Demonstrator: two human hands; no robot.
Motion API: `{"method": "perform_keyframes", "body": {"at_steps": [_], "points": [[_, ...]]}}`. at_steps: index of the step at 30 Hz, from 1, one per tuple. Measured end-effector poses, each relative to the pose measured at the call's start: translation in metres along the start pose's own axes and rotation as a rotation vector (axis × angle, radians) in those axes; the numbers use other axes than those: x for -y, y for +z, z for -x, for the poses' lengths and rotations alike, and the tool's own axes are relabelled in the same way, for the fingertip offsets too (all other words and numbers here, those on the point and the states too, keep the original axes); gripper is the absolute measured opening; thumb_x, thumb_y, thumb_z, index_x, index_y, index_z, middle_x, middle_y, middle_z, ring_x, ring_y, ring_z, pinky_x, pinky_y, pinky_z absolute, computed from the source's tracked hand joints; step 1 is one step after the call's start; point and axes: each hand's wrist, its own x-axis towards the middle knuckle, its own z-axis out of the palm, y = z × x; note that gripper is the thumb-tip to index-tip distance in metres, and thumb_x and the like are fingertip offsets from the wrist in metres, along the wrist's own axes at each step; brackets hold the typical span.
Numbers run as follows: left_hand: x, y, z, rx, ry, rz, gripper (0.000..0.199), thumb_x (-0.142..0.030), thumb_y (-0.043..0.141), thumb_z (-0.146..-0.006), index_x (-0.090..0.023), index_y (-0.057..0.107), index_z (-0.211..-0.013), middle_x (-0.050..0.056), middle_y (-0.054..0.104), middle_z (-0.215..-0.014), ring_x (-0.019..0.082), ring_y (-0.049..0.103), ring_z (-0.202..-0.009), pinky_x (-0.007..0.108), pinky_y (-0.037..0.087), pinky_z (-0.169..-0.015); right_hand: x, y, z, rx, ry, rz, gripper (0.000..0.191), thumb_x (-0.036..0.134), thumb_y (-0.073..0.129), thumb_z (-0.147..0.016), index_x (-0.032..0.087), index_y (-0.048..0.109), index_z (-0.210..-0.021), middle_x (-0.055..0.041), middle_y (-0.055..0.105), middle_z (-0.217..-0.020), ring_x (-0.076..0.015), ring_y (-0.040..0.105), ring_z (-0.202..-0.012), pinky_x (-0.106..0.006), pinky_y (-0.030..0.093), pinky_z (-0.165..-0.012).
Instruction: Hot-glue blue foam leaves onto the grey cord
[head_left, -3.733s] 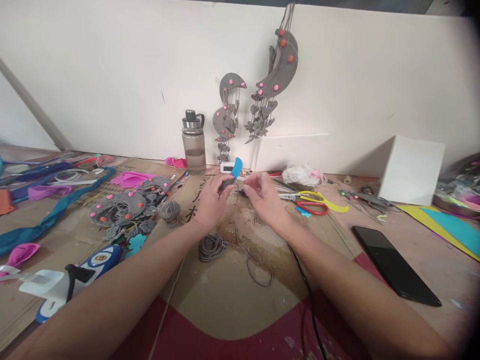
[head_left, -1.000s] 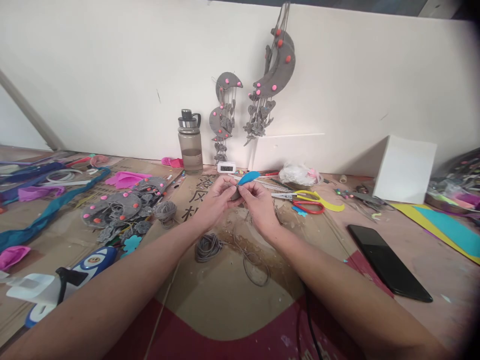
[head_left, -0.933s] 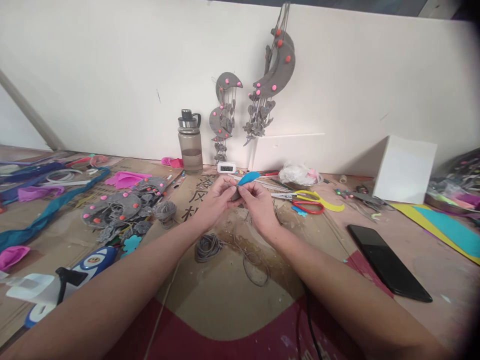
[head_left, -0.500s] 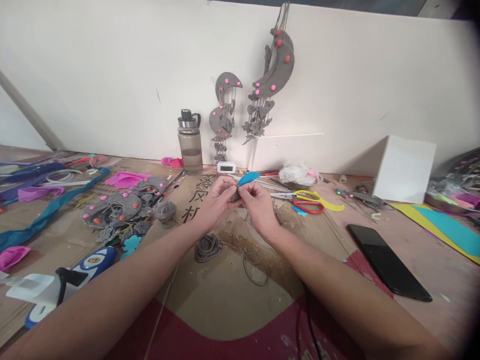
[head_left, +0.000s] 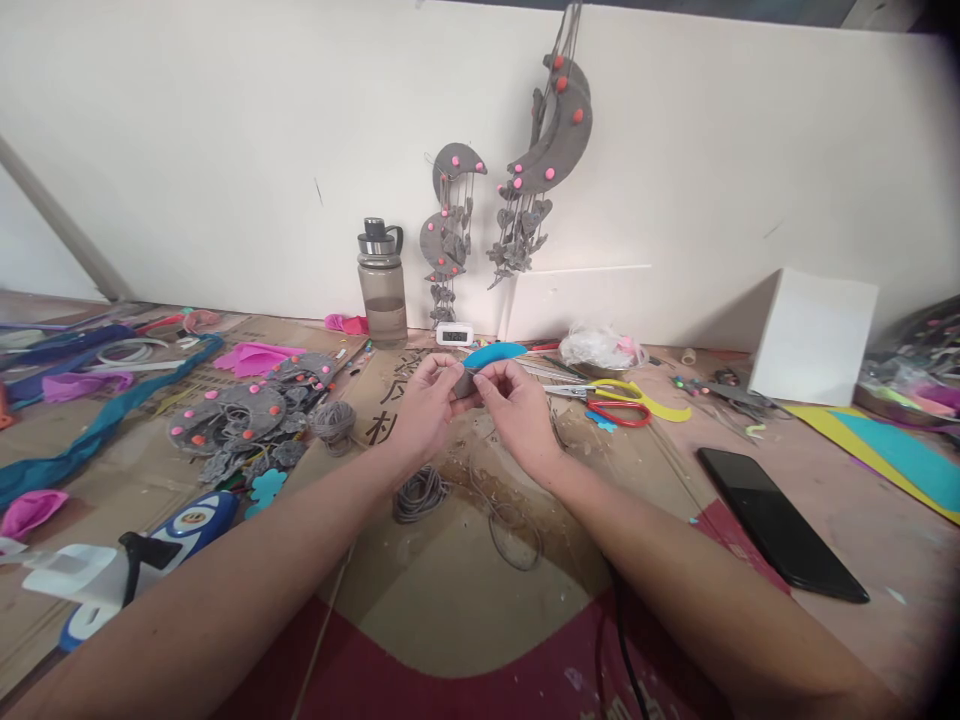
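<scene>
My left hand (head_left: 429, 405) and my right hand (head_left: 517, 410) meet near the middle of the view, fingers pinched on a small grey piece (head_left: 466, 382) between them. Its exact shape is partly hidden by the fingertips. A blue curved piece (head_left: 495, 354) shows just behind and above the fingers; whether it is touched is unclear. Below the hands, a coil of grey cord (head_left: 420, 495) and a loose loop of thin cord (head_left: 517, 540) lie on the cardboard (head_left: 450, 620).
Scissors (head_left: 619, 412) lie to the right, beyond a black phone (head_left: 780, 525). A bottle (head_left: 382, 290) stands at the back. Left are grey yarn (head_left: 331, 425), decorated grey pieces (head_left: 225, 418) and a blue-white tool (head_left: 187, 530). Grey crescent hangings (head_left: 562, 135) hang against the white board (head_left: 225, 150).
The fingers have shifted slightly on the grey piece, and more of its side shows between them. The blue piece's visible edge reaches a little farther right. The view has moved slightly.
</scene>
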Motion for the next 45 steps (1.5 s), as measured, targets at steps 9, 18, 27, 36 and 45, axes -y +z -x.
{"method": "perform_keyframes", "body": {"at_steps": [9, 18, 27, 36, 45], "points": [[0.002, 0.0, 0.0, 0.017, 0.0, 0.031, 0.027, -0.031, 0.069, -0.074, -0.021, 0.045, -0.08, -0.003, 0.064, -0.081, 0.014, 0.066, -0.081, 0.04, 0.054, -0.085, -0.002, -0.009, -0.006, -0.088, -0.054, 0.1, 0.013, 0.031, 0.055, -0.084, 0.02, 0.057, -0.076, 0.0004, 0.06, -0.07, -0.0136, 0.051, -0.062, -0.028, 0.039, -0.063], [0.001, 0.002, 0.002, -0.019, -0.002, 0.054, 0.026, -0.029, 0.069, -0.075, -0.02, 0.046, -0.081, -0.001, 0.065, -0.08, 0.017, 0.068, -0.084, 0.043, 0.055, -0.086, -0.006, -0.011, -0.009, -0.095, 0.024, 0.045, 0.017, 0.035, 0.057, -0.082, 0.019, 0.058, -0.075, 0.0002, 0.061, -0.069, -0.0133, 0.05, -0.061, -0.028, 0.038, -0.061], [0.0, 0.002, 0.002, -0.012, -0.009, 0.075, 0.025, -0.03, 0.069, -0.076, -0.019, 0.047, -0.081, 0.0, 0.067, -0.08, 0.017, 0.069, -0.086, 0.045, 0.054, -0.089, -0.004, -0.011, -0.01, -0.028, 0.09, -0.053, 0.021, 0.036, 0.055, -0.082, 0.019, 0.057, -0.07, 0.001, 0.058, -0.067, -0.0121, 0.045, -0.059, -0.028, 0.037, -0.062], [-0.004, 0.002, 0.001, 0.012, -0.108, 0.168, 0.013, -0.024, 0.063, -0.078, -0.014, 0.058, -0.085, 0.008, 0.072, -0.09, 0.021, 0.069, -0.091, 0.047, 0.051, -0.093, -0.005, -0.013, -0.01, 0.012, 0.027, -0.094, 0.019, 0.034, 0.052, -0.084, 0.019, 0.053, -0.072, 0.0013, 0.056, -0.068, -0.0114, 0.045, -0.061, -0.027, 0.038, -0.064], [0.001, -0.008, -0.009, -0.002, -0.183, 0.195, 0.018, -0.021, 0.051, -0.086, -0.01, 0.063, -0.093, 0.012, 0.071, -0.096, 0.019, 0.069, -0.085, 0.037, 0.057, -0.081, -0.01, -0.013, -0.011, 0.014, 0.028, -0.149, 0.02, 0.036, 0.052, -0.085, 0.02, 0.049, -0.075, 0.0019, 0.053, -0.07, -0.0102, 0.04, -0.059, -0.026, 0.034, -0.058]]}}
